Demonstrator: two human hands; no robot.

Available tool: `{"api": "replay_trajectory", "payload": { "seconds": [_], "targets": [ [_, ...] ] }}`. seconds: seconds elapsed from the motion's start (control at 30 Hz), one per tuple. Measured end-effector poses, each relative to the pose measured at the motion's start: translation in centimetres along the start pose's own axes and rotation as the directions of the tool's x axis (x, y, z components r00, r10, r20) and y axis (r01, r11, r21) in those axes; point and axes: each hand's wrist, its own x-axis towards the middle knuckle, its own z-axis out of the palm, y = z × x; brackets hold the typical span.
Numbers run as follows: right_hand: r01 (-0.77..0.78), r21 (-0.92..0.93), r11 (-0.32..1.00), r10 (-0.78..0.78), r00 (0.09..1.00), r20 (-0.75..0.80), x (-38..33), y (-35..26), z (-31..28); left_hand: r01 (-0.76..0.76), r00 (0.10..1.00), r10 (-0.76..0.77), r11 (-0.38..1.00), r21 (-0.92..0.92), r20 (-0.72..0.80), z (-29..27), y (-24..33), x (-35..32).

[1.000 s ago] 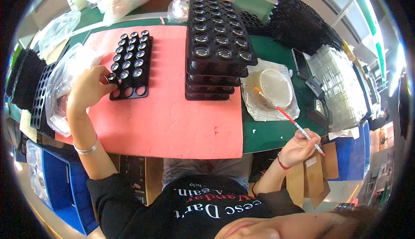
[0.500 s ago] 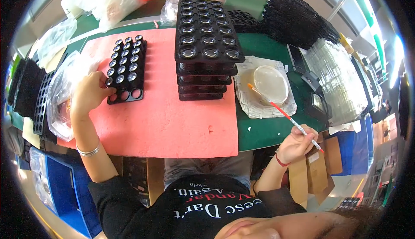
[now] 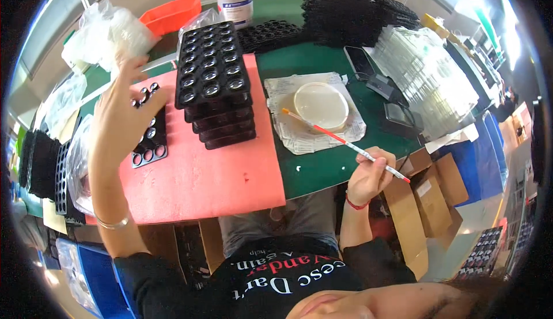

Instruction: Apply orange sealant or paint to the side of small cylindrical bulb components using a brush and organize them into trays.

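My left hand (image 3: pixel 124 117) is raised over a small black tray (image 3: pixel 151 146) with round holes that lies on the red mat (image 3: pixel 201 175). The hand hides most of that tray, and I cannot tell whether it grips it. A stack of black trays (image 3: pixel 213 82) holding round parts stands just right of it. My right hand (image 3: pixel 368 175), at the table's near edge, holds a thin red-and-white brush (image 3: pixel 340 139). The brush's orange tip lies over a printed paper beside a shallow white round dish (image 3: pixel 321 104).
At the back of the green table (image 3: pixel 322 169) stand a white can (image 3: pixel 235 2), an orange bin (image 3: pixel 173 10), plastic bags (image 3: pixel 109 31) and piles of black trays (image 3: pixel 357 8). Clear trays (image 3: pixel 426 71) and a phone (image 3: pixel 360 59) lie right. Cardboard boxes (image 3: pixel 426 192) sit below.
My left hand has risen from the small tray's left edge and now covers most of it. The view has tilted, so the table sits lower. The right hand still holds the brush.
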Motion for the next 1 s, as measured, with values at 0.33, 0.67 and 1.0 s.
{"api": "replay_trajectory", "payload": {
  "seconds": [0.33,0.67,1.0],
  "targets": [
    [-0.045,0.066,0.997,0.047,0.998,-0.029,0.4,-0.6,-0.5,-0.113,0.909,-0.183,0.755,0.646,0.373,4.5,7.0,9.8],
    [0.077,0.024,0.997,-0.077,0.997,0.002,1.3,0.2,-1.4,0.070,0.806,-0.399,0.797,0.600,0.436,5.2,8.5,12.3],
    [0.174,-0.050,0.984,-0.174,0.985,0.002,1.2,0.7,-1.8,-0.505,0.764,0.199,0.777,0.376,0.614,11.5,10.9,21.7]
  ]
}}
